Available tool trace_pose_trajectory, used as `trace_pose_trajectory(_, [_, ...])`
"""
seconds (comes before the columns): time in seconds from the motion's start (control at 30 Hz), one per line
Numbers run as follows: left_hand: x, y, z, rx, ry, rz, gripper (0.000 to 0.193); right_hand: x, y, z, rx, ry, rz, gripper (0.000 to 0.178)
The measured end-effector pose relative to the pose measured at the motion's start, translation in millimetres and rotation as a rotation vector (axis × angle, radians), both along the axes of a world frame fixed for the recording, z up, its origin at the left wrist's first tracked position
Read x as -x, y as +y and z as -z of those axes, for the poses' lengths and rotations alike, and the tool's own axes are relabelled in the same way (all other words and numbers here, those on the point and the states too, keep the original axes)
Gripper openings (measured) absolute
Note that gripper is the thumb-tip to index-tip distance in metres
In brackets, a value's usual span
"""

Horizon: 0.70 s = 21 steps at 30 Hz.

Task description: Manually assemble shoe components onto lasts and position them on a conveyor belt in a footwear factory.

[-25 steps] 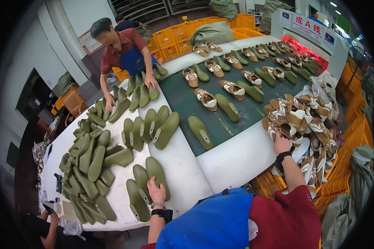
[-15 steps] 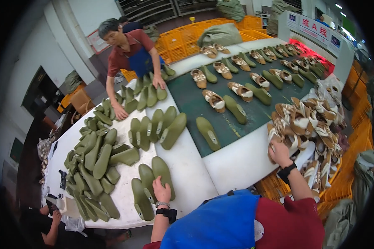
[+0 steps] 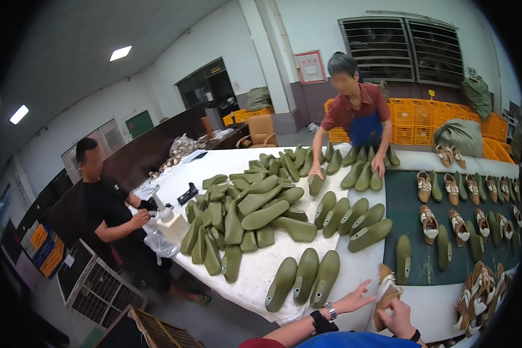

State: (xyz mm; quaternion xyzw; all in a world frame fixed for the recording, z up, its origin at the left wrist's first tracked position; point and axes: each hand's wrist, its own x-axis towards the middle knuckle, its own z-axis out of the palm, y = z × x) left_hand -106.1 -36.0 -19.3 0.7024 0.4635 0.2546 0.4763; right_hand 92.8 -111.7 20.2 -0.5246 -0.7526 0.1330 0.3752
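My right hand (image 3: 395,320) grips a tan-and-white shoe (image 3: 387,283), holding it toe away from me over the table's near edge. Fingers stretched and apart, my left hand (image 3: 352,300) is just left of the shoe and holds nothing. Three green shoe lasts (image 3: 305,274) lie side by side left of that hand. Farther off is a second group of lasts (image 3: 370,235), with a large heap of lasts (image 3: 261,200) to its left. More tan-and-white shoes (image 3: 480,293) are piled at the right.
A green conveyor belt (image 3: 417,226) carries shoes and lasts in rows. Across the white table (image 3: 174,174), a co-worker (image 3: 356,113) has both hands on lasts. Another person (image 3: 101,200) stands at the left by a white dispenser (image 3: 169,220). Orange crates (image 3: 417,119) line the back wall.
The view has swung left. My left hand has come off the lasts and moved right, opening. My right hand has brought a shoe from the pile toward it. The co-worker still handles lasts.
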Motion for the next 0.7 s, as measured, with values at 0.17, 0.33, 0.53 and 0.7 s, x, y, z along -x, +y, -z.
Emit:
trace_pose_trajectory(0.17, [-10,-2,-11,0.231,-0.338,0.124,0.105,32,9,-18,-0.003,-0.128,-0.314,0.028])
trace_pose_trajectory(0.33, [11,5,-11,0.083,-0.349,-0.129,0.101,29,15,-40,0.07,-0.103,-0.368,0.038])
trace_pose_trajectory(0.53, [8,8,-77,-0.057,-0.356,-0.103,0.096,15,52,-58,-0.086,-0.009,-0.033,0.058])
trace_pose_trajectory(0.7, [-5,22,-97,-0.646,0.15,-0.223,0.089,7,61,-68,-0.096,0.17,-0.006,0.055])
